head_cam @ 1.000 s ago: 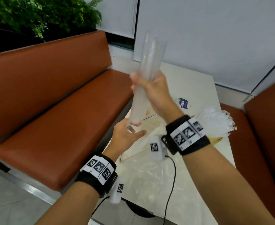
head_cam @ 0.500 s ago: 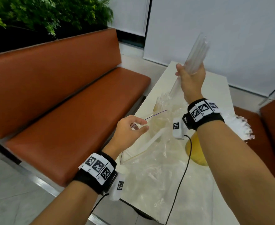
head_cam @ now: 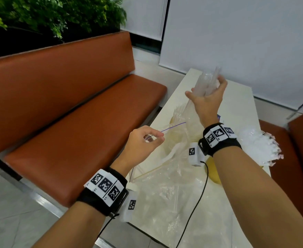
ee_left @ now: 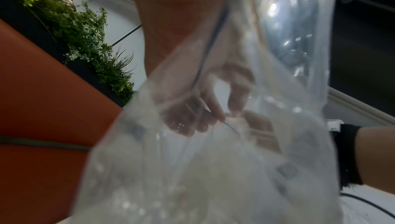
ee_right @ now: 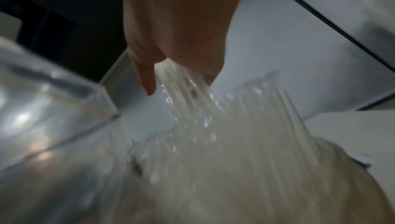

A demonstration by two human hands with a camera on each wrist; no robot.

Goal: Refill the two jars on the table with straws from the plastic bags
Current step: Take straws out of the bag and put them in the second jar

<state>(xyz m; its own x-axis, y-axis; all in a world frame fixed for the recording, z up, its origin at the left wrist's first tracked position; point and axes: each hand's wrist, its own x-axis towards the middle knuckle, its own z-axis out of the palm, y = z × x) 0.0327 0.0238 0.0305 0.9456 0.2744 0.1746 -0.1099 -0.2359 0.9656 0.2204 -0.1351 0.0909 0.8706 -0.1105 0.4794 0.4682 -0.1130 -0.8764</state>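
My right hand (head_cam: 208, 99) grips a bundle of clear straws (head_cam: 207, 83), held nearly upright over the far half of the white table (head_cam: 236, 104). The bundle's lower ends reach down toward a clear jar (head_cam: 175, 117) that the bag partly hides. In the right wrist view the fingers are wrapped round the straws (ee_right: 188, 95), blurred. My left hand (head_cam: 147, 140) pinches the purple-lined zip edge of a clear plastic bag (head_cam: 165, 194) at the table's left edge. In the left wrist view my fingertips (ee_left: 205, 112) show through the bag film (ee_left: 192, 177). A second jar (head_cam: 212, 174), yellow-based, holds wrapped straws (head_cam: 260, 147).
An orange bench (head_cam: 75, 122) runs along the table's left side, with plants (head_cam: 39, 18) behind it. Another orange seat (head_cam: 301, 149) stands to the right. Black wrist cables (head_cam: 199, 199) trail over the crumpled bag. A white blind (head_cam: 245, 42) hangs behind the table.
My right hand carried the straw bundle away from my left hand, toward the far part of the table. My left hand left the bundle's lower end and took hold of the bag's zip edge.
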